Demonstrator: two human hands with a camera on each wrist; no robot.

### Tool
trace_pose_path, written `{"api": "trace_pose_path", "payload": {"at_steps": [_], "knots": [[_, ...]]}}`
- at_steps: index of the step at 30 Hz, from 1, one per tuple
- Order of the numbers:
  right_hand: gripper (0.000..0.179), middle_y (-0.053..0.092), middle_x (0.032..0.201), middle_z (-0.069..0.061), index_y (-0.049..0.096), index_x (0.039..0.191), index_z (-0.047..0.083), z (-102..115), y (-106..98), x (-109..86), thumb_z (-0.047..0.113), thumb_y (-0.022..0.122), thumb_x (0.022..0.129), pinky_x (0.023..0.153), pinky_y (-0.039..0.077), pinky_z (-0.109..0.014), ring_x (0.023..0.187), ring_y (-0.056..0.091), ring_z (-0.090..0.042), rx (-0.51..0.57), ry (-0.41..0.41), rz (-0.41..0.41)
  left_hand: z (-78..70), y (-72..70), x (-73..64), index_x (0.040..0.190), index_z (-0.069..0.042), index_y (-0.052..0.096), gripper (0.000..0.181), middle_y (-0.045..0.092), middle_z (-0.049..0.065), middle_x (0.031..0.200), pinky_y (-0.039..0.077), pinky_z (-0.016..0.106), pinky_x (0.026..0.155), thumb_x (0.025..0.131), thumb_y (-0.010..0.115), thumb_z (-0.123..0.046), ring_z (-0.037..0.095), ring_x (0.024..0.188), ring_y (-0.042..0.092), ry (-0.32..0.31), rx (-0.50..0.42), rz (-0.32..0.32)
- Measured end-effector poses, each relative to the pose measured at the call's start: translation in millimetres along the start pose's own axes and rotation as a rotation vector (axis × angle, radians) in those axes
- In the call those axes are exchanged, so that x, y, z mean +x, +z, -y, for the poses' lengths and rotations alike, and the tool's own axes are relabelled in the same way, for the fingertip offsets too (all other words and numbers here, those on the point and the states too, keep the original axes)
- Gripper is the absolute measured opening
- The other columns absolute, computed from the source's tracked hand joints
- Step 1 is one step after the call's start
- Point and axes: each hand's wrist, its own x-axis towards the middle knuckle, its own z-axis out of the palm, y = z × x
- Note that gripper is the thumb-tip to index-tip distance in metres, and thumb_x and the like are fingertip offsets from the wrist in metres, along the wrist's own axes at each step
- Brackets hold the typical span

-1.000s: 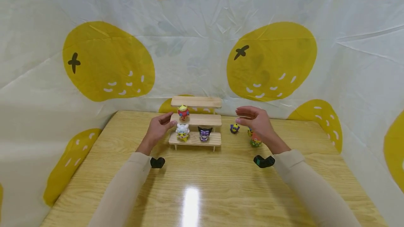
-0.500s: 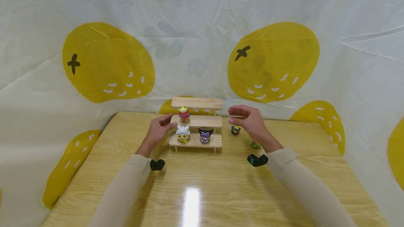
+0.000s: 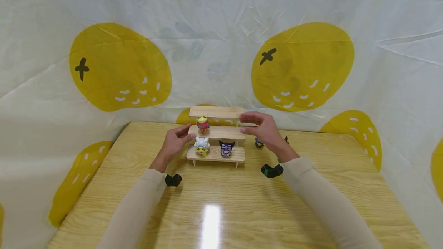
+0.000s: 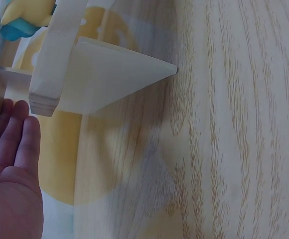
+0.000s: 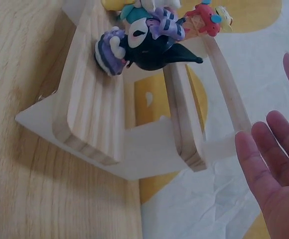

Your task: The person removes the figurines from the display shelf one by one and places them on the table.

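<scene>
Stand, position: The three-tier wooden stand (image 3: 221, 131) is upright on the table (image 3: 221, 187), between my hands.
Left hand: My left hand (image 3: 173, 143) is at the stand's left end, fingers extended, gripping nothing. Whether the fingertips touch the wood, I cannot tell.
Right hand: My right hand (image 3: 264, 128) is at the right end, near the top tier (image 3: 216, 112), thumb apart from the fingers, gripping nothing. Contact cannot be confirmed.
Load: Red figure (image 3: 202, 124) on the middle tier; white-topped figure (image 3: 202, 146) and black-eared figure (image 3: 226, 148) on the lower tier (image 3: 214, 151).
Handling: I judge the stand light, stiff and slightly slippery; the thin side support (image 5: 149, 154) looks the most fragile part.
Hold points: Take both tier ends evenly and keep them level; tilting could topple the figures, which I judge loose.
</scene>
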Motion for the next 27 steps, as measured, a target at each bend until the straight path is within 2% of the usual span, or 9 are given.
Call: {"api": "trace_pose_path", "payload": {"at_steps": [8, 13, 19, 23, 27], "knots": [[0.047, 0.063, 0.14, -0.029, 0.062, 0.138, -0.005, 3, 13, 8.8, -0.003, 0.075, 0.093, 0.094, 0.063, -0.026, 0.108, 0.068, -0.001, 0.005, -0.026, 0.01, -0.8, 0.0, 0.4, 0.154, -0.006, 0.052, 0.058, 0.052, 0.019, 0.157, 0.049, 0.045, 0.116, 0.101, 0.071, -0.018, 0.034, 0.146, 0.052, 0.005, 0.003, 0.011], [0.047, 0.063, 0.139, -0.029, 0.062, 0.138, -0.005, 2, 23, 14.6, -0.004, 0.075, 0.092, 0.095, 0.063, -0.027, 0.119, 0.068, -0.019, 0.02, -0.027, 0.014, -1.5, -1.4, -0.6, 0.153, -0.007, 0.053, 0.057, 0.053, 0.019, 0.157, 0.048, 0.045, 0.117, 0.101, 0.072, -0.019, 0.034, 0.146, 0.052, 0.0, 0.01, 0.009], [0.048, 0.064, 0.14, -0.027, 0.062, 0.138, -0.004, 5, 33, 23.1, -0.004, 0.076, 0.092, 0.096, 0.063, -0.028, 0.131, 0.062, -0.04, 0.028, -0.025, 0.035, -1.9, -2.7, 0.8, 0.153, -0.005, 0.052, 0.058, 0.052, 0.02, 0.157, 0.049, 0.044, 0.116, 0.101, 0.071, -0.017, 0.035, 0.146, 0.051, -0.005, 0.006, 0.006], [0.049, 0.063, 0.141, -0.027, 0.062, 0.138, -0.005, 8, 39, 28.6, -0.004, 0.076, 0.091, 0.099, 0.062, -0.029, 0.135, 0.059, -0.045, 0.028, -0.026, 0.043, -2.1, -2.3, 1.5, 0.153, -0.004, 0.052, 0.057, 0.053, 0.02, 0.156, 0.049, 0.044, 0.116, 0.1, 0.072, -0.016, 0.035, 0.145, 0.052, -0.011, -0.001, -0.001], [0.05, 0.065, 0.14, -0.025, 0.062, 0.138, -0.003, 10, 46, 34.0, -0.003, 0.078, 0.091, 0.104, 0.06, -0.034, 0.134, 0.06, -0.042, 0.004, -0.023, 0.036, -1.5, -1.7, 1.9, 0.153, -0.004, 0.052, 0.058, 0.053, 0.021, 0.156, 0.049, 0.043, 0.116, 0.1, 0.072, -0.017, 0.035, 0.145, 0.053, -0.01, 0.001, -0.003]]}}
